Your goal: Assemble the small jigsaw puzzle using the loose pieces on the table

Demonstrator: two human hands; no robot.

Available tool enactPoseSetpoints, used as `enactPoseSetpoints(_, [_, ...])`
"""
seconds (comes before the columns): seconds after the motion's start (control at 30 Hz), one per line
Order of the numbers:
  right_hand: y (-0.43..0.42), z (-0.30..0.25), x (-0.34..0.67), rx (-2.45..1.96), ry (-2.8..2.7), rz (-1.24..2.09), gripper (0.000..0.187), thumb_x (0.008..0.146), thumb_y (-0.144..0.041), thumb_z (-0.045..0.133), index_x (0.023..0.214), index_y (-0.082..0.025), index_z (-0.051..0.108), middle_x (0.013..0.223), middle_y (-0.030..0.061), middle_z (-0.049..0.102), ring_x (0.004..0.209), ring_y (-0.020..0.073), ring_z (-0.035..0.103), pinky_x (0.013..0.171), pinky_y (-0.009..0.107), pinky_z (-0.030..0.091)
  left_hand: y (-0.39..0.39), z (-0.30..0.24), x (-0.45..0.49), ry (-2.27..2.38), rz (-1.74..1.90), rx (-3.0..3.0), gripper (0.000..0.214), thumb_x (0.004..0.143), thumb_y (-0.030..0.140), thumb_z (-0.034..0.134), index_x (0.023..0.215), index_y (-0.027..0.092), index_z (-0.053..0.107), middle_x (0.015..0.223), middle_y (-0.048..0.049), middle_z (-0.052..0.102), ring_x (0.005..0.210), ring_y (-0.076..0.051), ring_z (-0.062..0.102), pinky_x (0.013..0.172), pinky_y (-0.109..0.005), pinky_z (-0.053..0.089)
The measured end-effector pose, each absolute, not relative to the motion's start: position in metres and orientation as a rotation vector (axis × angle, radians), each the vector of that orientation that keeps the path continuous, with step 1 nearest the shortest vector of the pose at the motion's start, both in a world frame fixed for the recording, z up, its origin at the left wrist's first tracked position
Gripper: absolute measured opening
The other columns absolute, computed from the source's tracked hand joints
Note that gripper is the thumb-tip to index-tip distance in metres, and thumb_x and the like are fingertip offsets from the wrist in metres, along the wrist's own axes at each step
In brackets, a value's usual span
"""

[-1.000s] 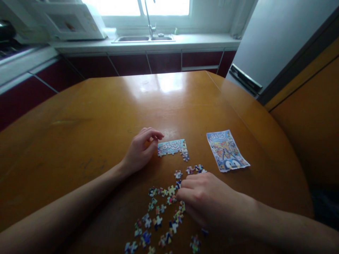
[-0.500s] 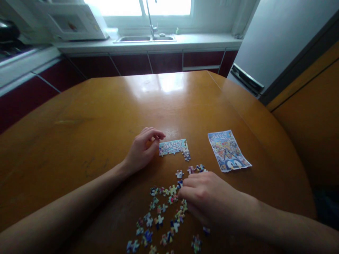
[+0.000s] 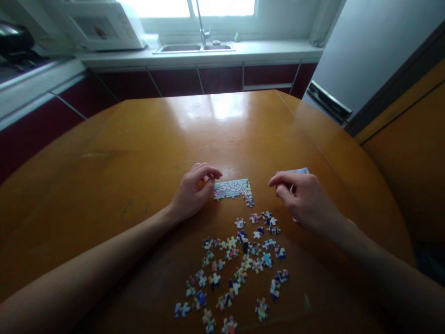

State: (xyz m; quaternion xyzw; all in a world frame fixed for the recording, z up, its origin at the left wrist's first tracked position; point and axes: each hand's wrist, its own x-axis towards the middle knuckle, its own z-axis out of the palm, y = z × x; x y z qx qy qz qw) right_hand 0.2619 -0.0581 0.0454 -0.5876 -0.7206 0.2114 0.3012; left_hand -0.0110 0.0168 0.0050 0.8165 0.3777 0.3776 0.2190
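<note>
Nearest, loose puzzle pieces (image 3: 247, 263) scattered flat on the table (image 3: 139, 139) — light, thin card, best pinched by the edges. Further out, left hand (image 3: 191, 195) curled and empty just beside the joined strip (image 3: 232, 189), likely to buckle if lifted; right hand (image 3: 306, 202) pinched over the picture sheet (image 3: 295, 171) — piece inside or not, can't tell

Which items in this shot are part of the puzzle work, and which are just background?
In play:
- left hand, beside the assembled strip
- right hand, covering most of the reference picture
- loose pieces
- table

Lying about:
- sink
- tap
- microwave
- fridge
</note>
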Motion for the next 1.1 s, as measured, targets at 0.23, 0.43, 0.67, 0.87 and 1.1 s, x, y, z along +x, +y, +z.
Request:
enactPoseSetpoints(0.23, [-0.062,0.042,0.256,-1.537,-1.983,0.636,0.019,0.085,-0.017,0.053,0.086,-0.019,0.072,0.078,0.0031,0.072,0.066,0.0162,0.061,0.065,0.031,0.045,0.016,0.002,-0.011,1.028,1.053,2.269,0.017,0.086,0.009,0.051,0.09,0.018,0.065,0.085,-0.0029,0.066,0.084,-0.017,0.058,0.078,-0.033,0.047])
enactPoseSetpoints(0.43, [-0.072,0.042,0.244,-1.331,-2.188,0.801,0.021,0.087,-0.012,0.053,0.091,-0.019,0.072,0.086,0.0042,0.072,0.077,0.0158,0.063,0.071,0.03,0.046,0.015,0.002,-0.01,1.028,1.051,2.281,0.018,0.086,0.01,0.051,0.091,0.018,0.065,0.086,-0.0034,0.067,0.085,-0.017,0.058,0.078,-0.034,0.048])
enactPoseSetpoints(0.67, [-0.083,0.033,0.231,-1.097,-2.513,0.8,0.025,0.093,-0.015,0.053,0.11,-0.02,0.071,0.095,0.0073,0.063,0.085,0.0164,0.056,0.073,0.029,0.044,0.014,0.001,-0.01,1.017,1.056,2.286,0.018,0.086,0.01,0.051,0.091,0.019,0.065,0.085,-0.0027,0.067,0.085,-0.017,0.058,0.078,-0.033,0.047])
enactPoseSetpoints(0.87, [-0.084,0.028,0.23,-1.065,-2.577,0.816,0.019,0.094,-0.018,0.054,0.098,-0.019,0.073,0.09,0.0059,0.063,0.083,0.0158,0.056,0.072,0.029,0.043,0.014,0.003,-0.01,1.007,1.053,2.29,0.019,0.085,0.009,0.05,0.089,0.019,0.065,0.084,-0.0027,0.066,0.084,-0.017,0.058,0.079,-0.033,0.047])
enactPoseSetpoints(1.1, [-0.082,0.031,0.235,-1.015,-2.549,0.939,0.014,0.09,-0.013,0.058,0.09,-0.018,0.071,0.086,0.0036,0.067,0.079,0.0138,0.058,0.071,0.027,0.043,0.015,0.001,-0.01,1.008,1.055,2.295,0.019,0.086,0.009,0.05,0.09,0.019,0.066,0.085,-0.0028,0.066,0.084,-0.017,0.057,0.08,-0.034,0.047])
